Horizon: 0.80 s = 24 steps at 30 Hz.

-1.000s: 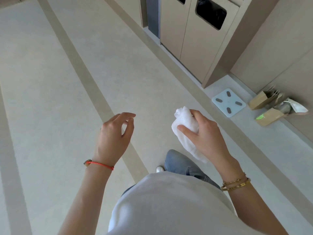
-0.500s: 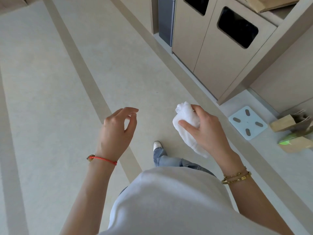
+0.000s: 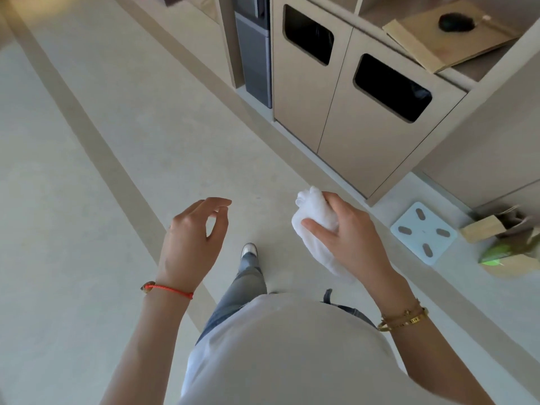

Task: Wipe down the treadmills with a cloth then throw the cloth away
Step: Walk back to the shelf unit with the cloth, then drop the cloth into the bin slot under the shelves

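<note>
Carrying the white cloth (image 3: 314,217) bunched in the right hand (image 3: 347,229), the person walks over a pale floor (image 3: 87,171) toward a beige bin cabinet (image 3: 336,127) ahead and to the right. In the head view, the only one here, thumb and fingers curl round the upper part of the cloth and its tail hangs below the palm. The left hand (image 3: 193,235) holds nothing: its fingers are loosely bent, forefinger and thumb near each other but pinching no object. The cabinet has two dark openings, a left slot (image 3: 308,35) and a right slot (image 3: 393,87), both well apart from the cloth. A pale blue scale (image 3: 423,232) lies on the floor beside the cabinet's corner, with brown paper bags (image 3: 496,229) just beyond it.

No treadmill is in view, so the wiping cannot be checked; judging by the balled cloth and the bins ahead, that part looks finished and the disposal is what remains. The cloth has yet to reach a slot and be let go.

Against the earlier frames, the cabinet sits larger and lower in the picture, with more of its shelf top showing, and the scale has slid toward the right edge, so the person has come closer. Both hands keep the same pose, and the grip on the cloth is unchanged.
</note>
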Motion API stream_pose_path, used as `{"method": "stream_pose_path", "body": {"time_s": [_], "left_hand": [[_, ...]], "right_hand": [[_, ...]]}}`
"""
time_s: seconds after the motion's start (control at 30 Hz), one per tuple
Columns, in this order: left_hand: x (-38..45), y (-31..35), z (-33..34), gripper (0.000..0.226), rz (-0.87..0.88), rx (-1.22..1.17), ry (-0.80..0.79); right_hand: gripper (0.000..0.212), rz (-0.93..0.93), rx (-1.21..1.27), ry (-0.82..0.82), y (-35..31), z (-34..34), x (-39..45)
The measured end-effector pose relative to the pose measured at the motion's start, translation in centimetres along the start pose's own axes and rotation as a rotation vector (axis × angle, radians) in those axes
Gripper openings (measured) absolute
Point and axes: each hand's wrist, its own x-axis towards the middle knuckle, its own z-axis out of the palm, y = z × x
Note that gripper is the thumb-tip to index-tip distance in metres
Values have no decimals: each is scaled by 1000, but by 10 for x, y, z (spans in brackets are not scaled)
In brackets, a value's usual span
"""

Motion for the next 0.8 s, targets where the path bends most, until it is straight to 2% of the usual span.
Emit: {"method": "stream_pose_path", "body": {"time_s": [0.17,0.37,0.57,0.8], "left_hand": [[100,-15,21,21,88,-14,-66],[234,-17,50,21,224,-34,-139],[353,0,77,21,378,-54,-218],[447,35,123,21,509,-81,-361]], "right_hand": [[47,83,-24,48,6,-2,71],[44,188,21,180,8,-11,169],[43,308,16,308,16,-30,253],[46,486,-8,430,41,-55,302]]}}
